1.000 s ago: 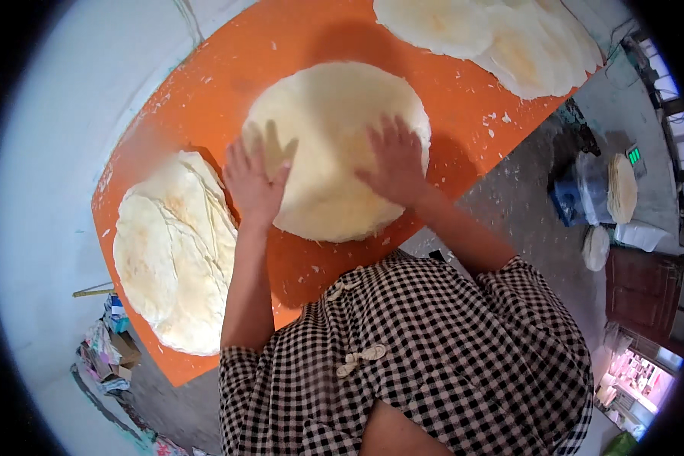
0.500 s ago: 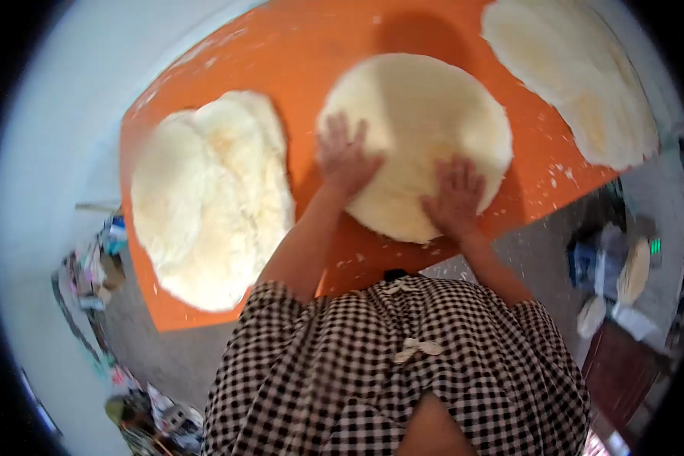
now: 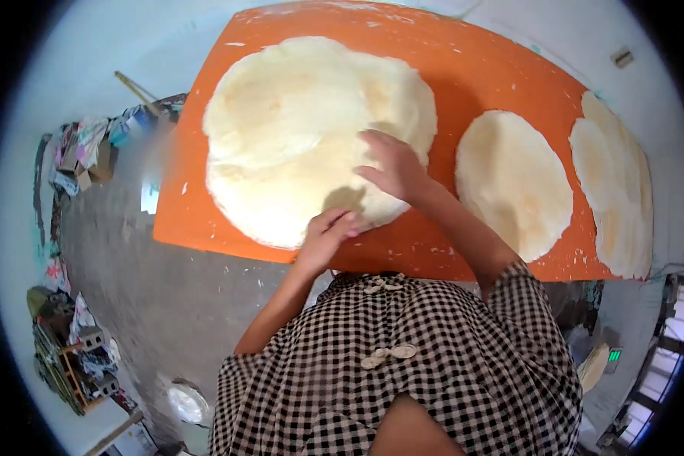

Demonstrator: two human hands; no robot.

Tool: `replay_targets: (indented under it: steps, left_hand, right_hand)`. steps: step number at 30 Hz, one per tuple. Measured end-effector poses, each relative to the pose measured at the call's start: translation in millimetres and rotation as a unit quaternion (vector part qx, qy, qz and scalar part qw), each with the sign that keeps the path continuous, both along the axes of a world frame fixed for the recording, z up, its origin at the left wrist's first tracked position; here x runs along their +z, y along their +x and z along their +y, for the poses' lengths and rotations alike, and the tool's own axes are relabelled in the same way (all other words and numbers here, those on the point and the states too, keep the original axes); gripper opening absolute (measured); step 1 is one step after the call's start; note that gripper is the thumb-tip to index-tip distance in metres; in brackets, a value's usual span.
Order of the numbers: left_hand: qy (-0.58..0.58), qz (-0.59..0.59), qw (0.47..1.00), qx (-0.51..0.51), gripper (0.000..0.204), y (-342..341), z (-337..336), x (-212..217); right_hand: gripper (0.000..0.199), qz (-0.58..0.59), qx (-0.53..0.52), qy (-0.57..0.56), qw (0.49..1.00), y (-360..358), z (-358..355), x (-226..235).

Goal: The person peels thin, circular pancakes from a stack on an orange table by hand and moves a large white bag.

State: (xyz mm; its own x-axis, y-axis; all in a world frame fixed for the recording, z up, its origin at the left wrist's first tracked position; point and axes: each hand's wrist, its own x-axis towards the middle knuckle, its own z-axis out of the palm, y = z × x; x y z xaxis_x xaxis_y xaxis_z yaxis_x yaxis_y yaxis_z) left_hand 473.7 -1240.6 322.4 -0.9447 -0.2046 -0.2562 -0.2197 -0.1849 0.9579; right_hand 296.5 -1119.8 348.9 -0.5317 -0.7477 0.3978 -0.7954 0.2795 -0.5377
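A stack of pale, thin round flatbreads (image 3: 296,144) lies on the left half of an orange table (image 3: 494,76). My left hand (image 3: 328,234) pinches the near edge of the stack, fingers curled on the dough. My right hand (image 3: 394,169) rests flat on the stack's right side, fingers spread. A single round flatbread (image 3: 513,182) lies to the right of my hands, apart from them.
Another pile of flatbreads (image 3: 615,190) sits at the table's right end. Grey floor lies below the table's near edge. Clutter of cloths and boxes (image 3: 83,144) lines the left wall, and a small device with a green light (image 3: 612,355) stands at lower right.
My view swung left. Both hands left the single flatbread, which now lies to the right, and moved onto the big stack; my left hand took hold of its near edge.
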Motion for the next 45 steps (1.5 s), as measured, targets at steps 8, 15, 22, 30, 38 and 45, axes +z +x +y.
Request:
replay_targets:
  steps: [8,15,22,30,38,45]
  left_hand:
    - [0.081,-0.032,0.963,0.255,0.02,98,1,-21]
    - [0.185,0.004,0.955,0.233,0.02,61,-6,-17]
    - [0.258,0.037,0.936,0.238,0.025,1,-49,2]
    - [0.257,-0.004,0.887,0.384,0.018,-40,-67,-16]
    - [0.287,-0.064,0.871,0.394,0.015,-44,-96,-10]
    - [0.164,-0.057,0.894,0.413,0.023,-41,-115,4]
  right_hand:
    - [0.05,0.181,0.005,0.151,0.972,-12,-70,-44]
    - [0.01,0.407,0.121,0.169,0.89,-43,-59,-62]
    - [0.007,0.359,-0.023,-0.055,0.931,-85,-85,85]
    - [0.002,0.301,0.065,0.076,0.948,-25,-78,-5]
    - [0.007,0.19,0.041,0.053,0.979,7,-125,-38]
    - [0.013,0.158,0.087,0.117,0.977,24,-151,-41]
